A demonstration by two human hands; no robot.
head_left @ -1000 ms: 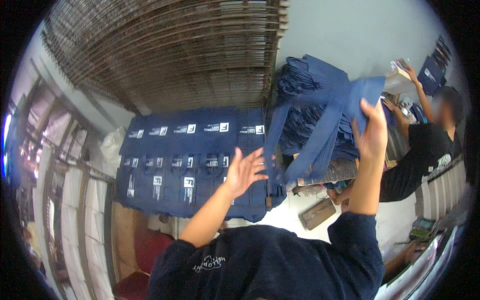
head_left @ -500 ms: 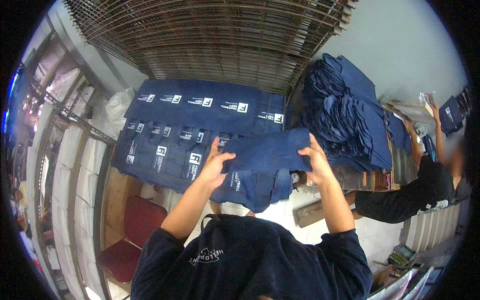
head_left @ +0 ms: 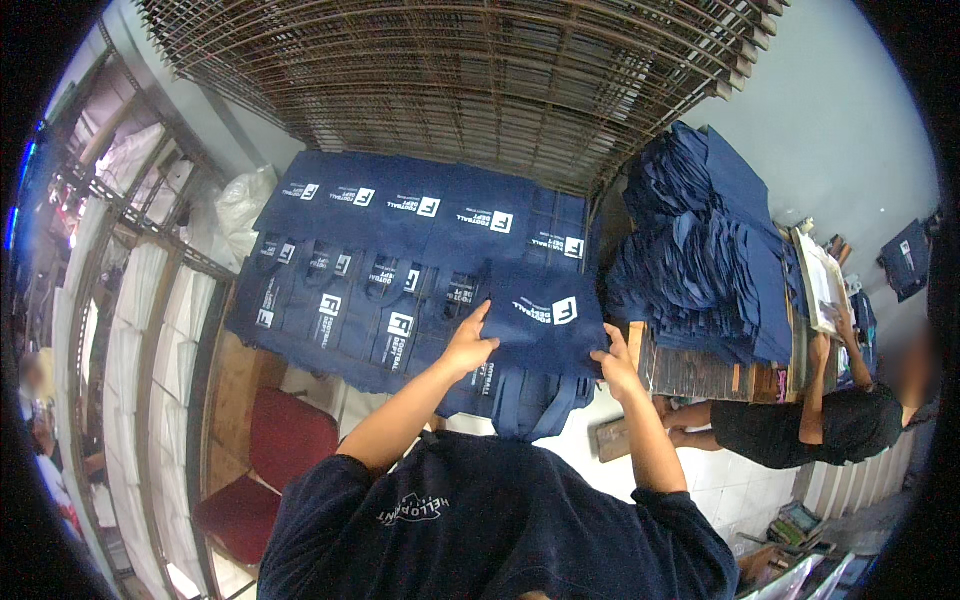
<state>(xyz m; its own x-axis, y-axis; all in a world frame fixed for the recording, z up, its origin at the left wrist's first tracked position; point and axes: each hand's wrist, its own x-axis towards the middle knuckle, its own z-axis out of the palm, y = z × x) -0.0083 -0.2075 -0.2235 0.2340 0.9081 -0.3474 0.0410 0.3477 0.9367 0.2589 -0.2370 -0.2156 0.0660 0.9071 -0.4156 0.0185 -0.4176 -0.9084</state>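
A navy fabric tote bag (head_left: 530,345) with a white print facing up is stretched between my hands over the near right part of the table. My left hand (head_left: 468,346) grips its left edge, thumb on top. At the right edge, my right hand (head_left: 617,366) pinches the cloth between thumb and fingers. Below it hang navy straps (head_left: 535,405); I cannot tell whether they belong to this bag. Rows of printed navy bags (head_left: 350,290) overlap beneath and beyond, covering the table.
A tall heap of navy bags (head_left: 690,270) stands to the right. Wire racks (head_left: 450,75) rise behind the table. On the left are a dark red chair (head_left: 285,440) and shelving with white sheets (head_left: 135,330). A co-worker (head_left: 850,420) handles a pale frame (head_left: 820,280) at the far right.
The bag has gone from a folded-looking, plain strip to a flatter spread with its print showing. Both hands have moved slightly, still gripping it. The co-worker's hands have lowered to the pale frame.
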